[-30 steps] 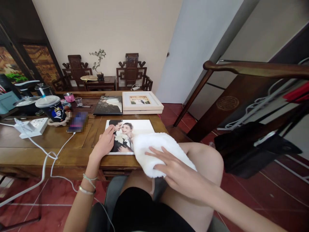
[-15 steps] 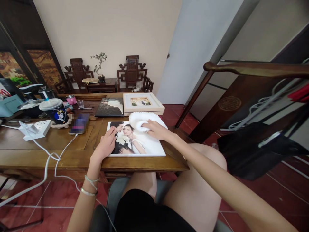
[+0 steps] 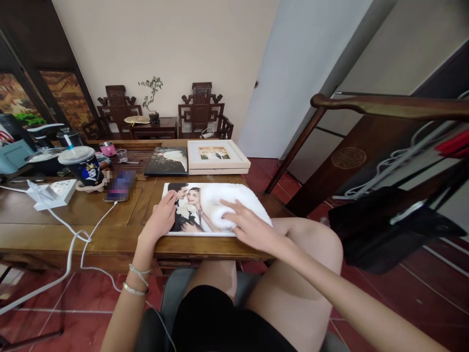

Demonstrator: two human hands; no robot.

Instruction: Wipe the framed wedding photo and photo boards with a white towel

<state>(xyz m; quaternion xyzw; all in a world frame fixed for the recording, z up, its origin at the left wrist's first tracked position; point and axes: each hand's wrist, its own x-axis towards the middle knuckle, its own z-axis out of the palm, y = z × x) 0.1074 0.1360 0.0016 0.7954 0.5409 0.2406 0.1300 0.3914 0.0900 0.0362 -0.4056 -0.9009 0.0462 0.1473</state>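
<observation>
A large flat photo print (image 3: pixel 183 210) of a couple lies at the near edge of the wooden table (image 3: pixel 73 215). My left hand (image 3: pixel 160 220) rests flat on the print's left edge, pinning it down. My right hand (image 3: pixel 249 226) presses a fluffy white cloth (image 3: pixel 229 205) onto the print's right half. The cloth hides that part of the picture. Both hands are close to the table's front edge, above my knees.
Behind the print lie a dark photo album (image 3: pixel 166 161) and a white framed photo (image 3: pixel 216 155). To the left are a phone (image 3: pixel 119 186) on a cable, a lidded drink cup (image 3: pixel 81 165), a white power strip (image 3: pixel 54 191). A dark wooden chair (image 3: pixel 384 146) stands at the right.
My right hand swept the white cloth from the near right corner up to the print's far edge, then back toward me over its right half. My left hand stayed put.
</observation>
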